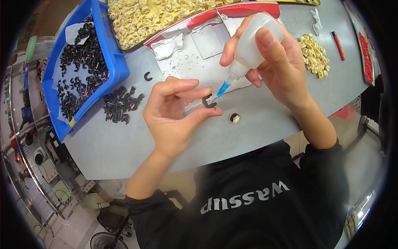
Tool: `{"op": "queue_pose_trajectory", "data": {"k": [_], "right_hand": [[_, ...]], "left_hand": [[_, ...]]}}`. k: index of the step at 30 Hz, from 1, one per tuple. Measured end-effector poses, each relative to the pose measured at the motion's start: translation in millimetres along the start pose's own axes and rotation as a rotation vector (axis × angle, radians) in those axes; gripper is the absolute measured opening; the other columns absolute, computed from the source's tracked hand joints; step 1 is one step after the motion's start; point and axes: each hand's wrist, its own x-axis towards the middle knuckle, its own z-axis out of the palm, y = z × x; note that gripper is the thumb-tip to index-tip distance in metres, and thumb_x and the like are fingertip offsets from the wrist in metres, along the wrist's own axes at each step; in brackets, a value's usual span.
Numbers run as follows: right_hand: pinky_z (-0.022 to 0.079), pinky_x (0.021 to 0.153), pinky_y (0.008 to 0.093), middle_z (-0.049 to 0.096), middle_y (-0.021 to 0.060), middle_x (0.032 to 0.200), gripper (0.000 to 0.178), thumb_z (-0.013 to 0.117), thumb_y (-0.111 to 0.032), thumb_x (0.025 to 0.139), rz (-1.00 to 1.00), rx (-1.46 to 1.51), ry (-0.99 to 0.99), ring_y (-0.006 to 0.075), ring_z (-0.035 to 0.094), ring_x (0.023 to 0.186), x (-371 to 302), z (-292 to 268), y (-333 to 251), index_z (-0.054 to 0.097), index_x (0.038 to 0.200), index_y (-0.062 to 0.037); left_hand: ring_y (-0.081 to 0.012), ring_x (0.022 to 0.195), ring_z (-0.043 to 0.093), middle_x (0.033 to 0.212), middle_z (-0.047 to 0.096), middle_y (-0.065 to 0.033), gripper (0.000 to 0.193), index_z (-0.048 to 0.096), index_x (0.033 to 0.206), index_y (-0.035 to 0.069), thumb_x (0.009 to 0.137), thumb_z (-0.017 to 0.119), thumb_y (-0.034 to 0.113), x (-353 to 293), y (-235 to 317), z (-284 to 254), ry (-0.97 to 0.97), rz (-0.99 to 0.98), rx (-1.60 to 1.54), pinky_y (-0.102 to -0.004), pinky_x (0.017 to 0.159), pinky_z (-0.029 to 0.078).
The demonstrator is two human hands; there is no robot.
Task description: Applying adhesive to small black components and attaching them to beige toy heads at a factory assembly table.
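Between the thumb and fingers of my left hand is a small black C-shaped piece, held over the grey table. My right hand grips a translucent white squeeze bottle, tilted down to the left. Its blue dispensing tip ends in a fine needle at the black piece; whether they touch is hard to tell. On the table just right of the left thumb lies a small round black-and-cream part. A loose black C-shaped piece lies beyond my left hand.
Left of my hands, a pile of black pieces lies beside a blue bin of similar ones. A tray of cream pieces stands at the back. Farther right are a cream pile, a red pen-like stick and a tray of red pieces.
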Motion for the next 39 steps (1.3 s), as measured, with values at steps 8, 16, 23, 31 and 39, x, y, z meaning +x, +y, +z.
{"op": "queue_pose_trajectory", "data": {"k": [8, 16, 23, 31, 39], "right_hand": [[0.035, 0.039, 0.0163, 0.061, 0.0137, 0.079, 0.037, 0.038, -0.041, 0.093, 0.005, -0.012, 0.003, 0.0058, 0.051, 0.056, -0.6, 1.3, 0.3, 0.048, 0.095, -0.0048], [0.035, 0.039, 0.0164, 0.061, 0.0137, 0.078, 0.037, 0.038, -0.04, 0.093, -0.003, -0.013, -0.004, 0.0057, 0.051, 0.056, -0.5, 0.4, 1.0, 0.048, 0.095, -0.0047], [0.034, 0.038, 0.0159, 0.061, 0.0129, 0.077, 0.037, 0.038, -0.04, 0.093, 0.005, -0.027, 0.018, 0.0053, 0.051, 0.056, -0.7, 1.3, -0.3, 0.048, 0.095, -0.0043], [0.033, 0.038, 0.0155, 0.061, 0.0124, 0.077, 0.036, 0.039, -0.04, 0.092, -0.013, -0.02, 0.019, 0.004, 0.045, 0.048, 0.3, 1.0, -0.7, 0.048, 0.093, -0.0046], [0.032, 0.038, 0.0151, 0.061, 0.0129, 0.077, 0.037, 0.038, -0.042, 0.092, -0.011, -0.017, 0.032, 0.0035, 0.042, 0.046, -0.3, 0.4, -1.2, 0.047, 0.095, -0.0054]], "left_hand": [[-0.0129, 0.08, 0.058, 0.085, 0.06, -0.0085, 0.046, 0.053, 0.099, 0.001, 0.06, 0.076, -0.007, -0.5, 0.1, 1.4, 0.014, -0.021, -0.043, -0.0245, 0.069, 0.045], [-0.0143, 0.083, 0.06, 0.086, 0.057, -0.0067, 0.046, 0.053, 0.099, 0.0, 0.06, 0.076, -0.007, -0.9, -1.5, -1.3, -0.018, 0.0, -0.012, -0.0249, 0.069, 0.046], [-0.0126, 0.081, 0.059, 0.086, 0.058, -0.0067, 0.046, 0.053, 0.099, 0.0, 0.06, 0.076, -0.007, -1.2, -2.1, -1.6, -0.022, 0.01, -0.012, -0.0241, 0.069, 0.044], [-0.0121, 0.08, 0.057, 0.085, 0.061, -0.008, 0.047, 0.053, 0.099, 0.001, 0.06, 0.076, -0.007, -0.3, -1.3, -1.6, -0.011, 0.012, -0.016, -0.0244, 0.068, 0.045], [-0.011, 0.078, 0.055, 0.085, 0.062, -0.0086, 0.049, 0.053, 0.1, 0.001, 0.058, 0.078, -0.006, -0.8, -0.6, -0.1, 0.0, 0.01, -0.016, -0.0241, 0.068, 0.044]]}}
